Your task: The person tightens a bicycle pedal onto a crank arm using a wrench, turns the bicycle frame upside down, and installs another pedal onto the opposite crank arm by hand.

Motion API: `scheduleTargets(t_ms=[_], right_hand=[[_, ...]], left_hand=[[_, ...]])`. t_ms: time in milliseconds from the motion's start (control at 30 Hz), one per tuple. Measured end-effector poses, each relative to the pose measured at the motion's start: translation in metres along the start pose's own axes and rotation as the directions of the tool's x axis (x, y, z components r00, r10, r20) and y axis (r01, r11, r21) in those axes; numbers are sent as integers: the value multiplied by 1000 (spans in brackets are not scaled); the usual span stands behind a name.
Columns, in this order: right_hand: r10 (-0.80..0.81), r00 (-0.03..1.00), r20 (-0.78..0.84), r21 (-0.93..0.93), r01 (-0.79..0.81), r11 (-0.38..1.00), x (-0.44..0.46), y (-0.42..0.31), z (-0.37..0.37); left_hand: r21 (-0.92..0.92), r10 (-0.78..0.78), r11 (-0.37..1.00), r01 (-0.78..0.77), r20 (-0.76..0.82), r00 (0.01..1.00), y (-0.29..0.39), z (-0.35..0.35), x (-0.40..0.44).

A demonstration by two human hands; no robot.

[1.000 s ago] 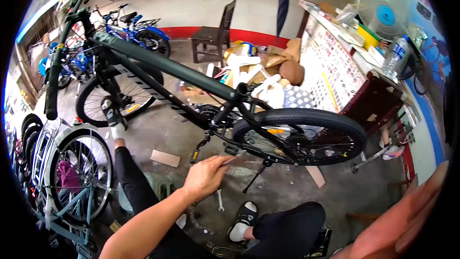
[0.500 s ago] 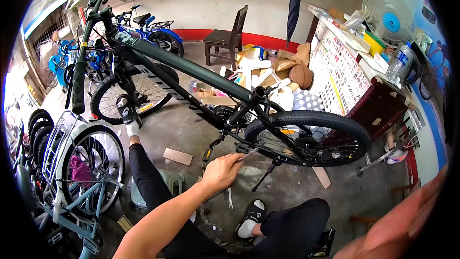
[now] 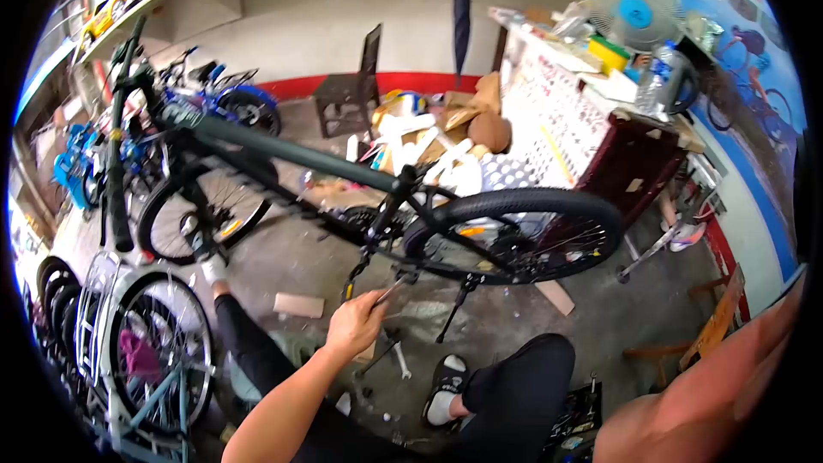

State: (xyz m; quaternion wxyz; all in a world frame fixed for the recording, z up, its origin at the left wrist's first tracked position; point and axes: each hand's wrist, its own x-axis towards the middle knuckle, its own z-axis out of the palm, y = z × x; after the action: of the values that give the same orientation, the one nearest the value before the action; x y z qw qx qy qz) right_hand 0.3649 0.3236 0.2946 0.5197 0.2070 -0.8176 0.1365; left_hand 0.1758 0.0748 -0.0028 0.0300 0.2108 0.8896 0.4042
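Note:
My left hand (image 3: 356, 323) is closed around a slim metal tool (image 3: 392, 289), its exact kind too blurred to make out. The tool's far end points up and right toward the underside of a black bicycle (image 3: 291, 154), close to the crank and pedal (image 3: 351, 279); I cannot tell whether it touches. To the right of the hand the bicycle's kickstand (image 3: 459, 309) angles down to the floor. Only my right arm (image 3: 711, 377) shows at the right edge, blurred, with its hand out of sight.
A wrench (image 3: 401, 360) lies on the floor below my left hand. Flat cardboard pieces (image 3: 299, 305) lie nearby. At left stands another bicycle with a white fender (image 3: 107, 326). Behind are a chair (image 3: 347, 94), a heap of boxes with a basketball (image 3: 489, 131), and a cluttered counter (image 3: 617, 154).
The view has turned right and tilted, so the scene sits further left. My left hand still grips the tool below the bicycle, and more of my right arm shows.

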Motion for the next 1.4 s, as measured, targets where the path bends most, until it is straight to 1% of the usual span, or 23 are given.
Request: scheduleTargets(t_ms=[100, 167, 233, 367, 433, 500, 567, 700, 733, 867, 933, 967, 1000, 1033, 1100, 1133, 1167, 1200, 1233, 1267, 1300, 1367, 1400], right_hand=[[5, 1000, -8, 19, -5, 1000, 1, -3, -2], [-15, 999, -30, 1, 15, 1000, -1, -2, -8], [-30, 999, -41, -17, 29, 999, -2, -2, -11], [-33, 999, -38, -26, 32, 999, -3, -7, -15], [-33, 999, -37, -3, 33, 999, -2, -11, -15], [-33, 999, -42, 29, 34, 999, 2, -12, -16], [-27, 999, -40, 52, 29, 998, 6, -13, -20], [-16, 999, -29, 89, 19, 996, 15, -9, -18], [-15, 1000, 27, 155, 11, 988, 20, -13, -3], [53, 999, 0, 266, -51, 963, 18, 8, 50], [87, 994, 73, 311, -105, 945, 5, 32, 95], [151, 971, 187, 365, -212, 907, -3, 42, 117], [204, 937, 285, 433, -315, 845, -20, 54, 144], [241, 861, 448, 436, -446, 782, -36, 63, 166], [212, 734, 646, 374, -545, 750, -76, 77, 211], [162, 648, 744, 331, -568, 754, -99, 83, 233], [105, 640, 761, 334, -526, 783, -131, 89, 258], [111, 541, 834, 265, -569, 779, -158, 90, 275], [76, 425, 902, 144, -462, 875, -204, 93, 300], [-122, 114, 986, 149, -262, 953, -193, 92, 303], [-238, -250, 939, 227, -72, 971, -184, 82, 302], [-370, 52, 928, 354, -433, 829, -196, 67, 316], [-387, 214, 897, 442, -394, 806, -195, 58, 323]], left_hand=[[54, 49, 998, -45, -80, 996, 0, -4, -7], [53, -37, 998, 34, 44, 998, 8, -6, -7], [8, -29, 1000, 29, 32, 999, 11, -4, -7], [30, -98, 995, 96, 95, 991, 2, 4, -10], [22, -113, 993, 112, 68, 991, -2, 5, -12], [28, -148, 989, 145, 110, 983, 2, 3, -12], [52, -71, 996, 67, 90, 993, -4, 10, -13], [9, -113, 994, 113, 110, 988, 1, 13, -17], [0, -124, 992, 125, 121, 985, -3, 17, -20], [-32, -206, 976, 215, 180, 962, -34, 39, -27], [-51, -227, 970, 239, 181, 957, -48, 48, -31], [-55, -240, 966, 253, 176, 955, -60, 55, -34], [-56, -252, 963, 264, 173, 952, -69, 58, -35], [-67, -279, 953, 294, 182, 943, -77, 60, -33], [-74, -323, 937, 342, 189, 927, -86, 64, -32], [-143, -417, 883, 447, 194, 888, -89, 64, -29], [-212, -506, 813, 542, 204, 838, -93, 66, -26], [-212, -521, 805, 555, 196, 831, -98, 68, -22], [-245, -551, 786, 568, 142, 823, -105, 70, -15], [-275, -581, 765, 583, 96, 808, -114, 73, -11], [-300, -616, 739, 604, 64, 785, -124, 80, -14], [-548, -709, 559, 622, 73, 701, -153, 93, 0], [-633, -752, 471, 614, 76, 655, -164, 98, 11]])
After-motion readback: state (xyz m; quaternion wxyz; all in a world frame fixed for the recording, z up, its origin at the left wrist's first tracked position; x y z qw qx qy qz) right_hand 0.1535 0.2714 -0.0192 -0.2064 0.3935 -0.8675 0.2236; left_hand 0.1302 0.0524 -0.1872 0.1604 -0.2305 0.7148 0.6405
